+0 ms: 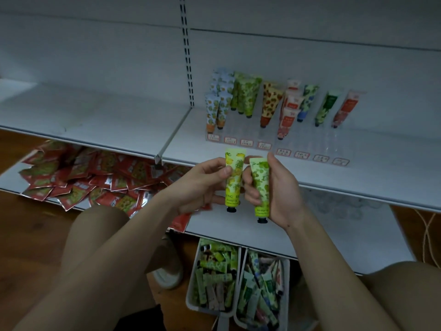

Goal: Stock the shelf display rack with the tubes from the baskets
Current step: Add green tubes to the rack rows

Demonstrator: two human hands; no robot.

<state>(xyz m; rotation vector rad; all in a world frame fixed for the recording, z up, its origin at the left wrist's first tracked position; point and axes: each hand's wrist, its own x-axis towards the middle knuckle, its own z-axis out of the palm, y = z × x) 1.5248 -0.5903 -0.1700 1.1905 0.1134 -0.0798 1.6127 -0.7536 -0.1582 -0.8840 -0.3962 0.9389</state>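
Yellow pineapple-print tube (234, 180), upright with black cap down, at frame centre; left hand (202, 185) pinches it between thumb and fingers. Just beside it, a green-print tube (260, 187), cap down, is clasped by the right hand (276, 194), fingers curled around it. Behind, upper right, the clear display rack (279, 139) holds rows of tubes. Two white baskets (191, 283) of tubes sit bottom centre.

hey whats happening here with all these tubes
A person is stocking a shelf rack with tubes. The left hand holds a yellow tube and the right hand a green tube, both cap down in front of the shelf. The rack is partly filled, and two baskets on the floor hold many more.
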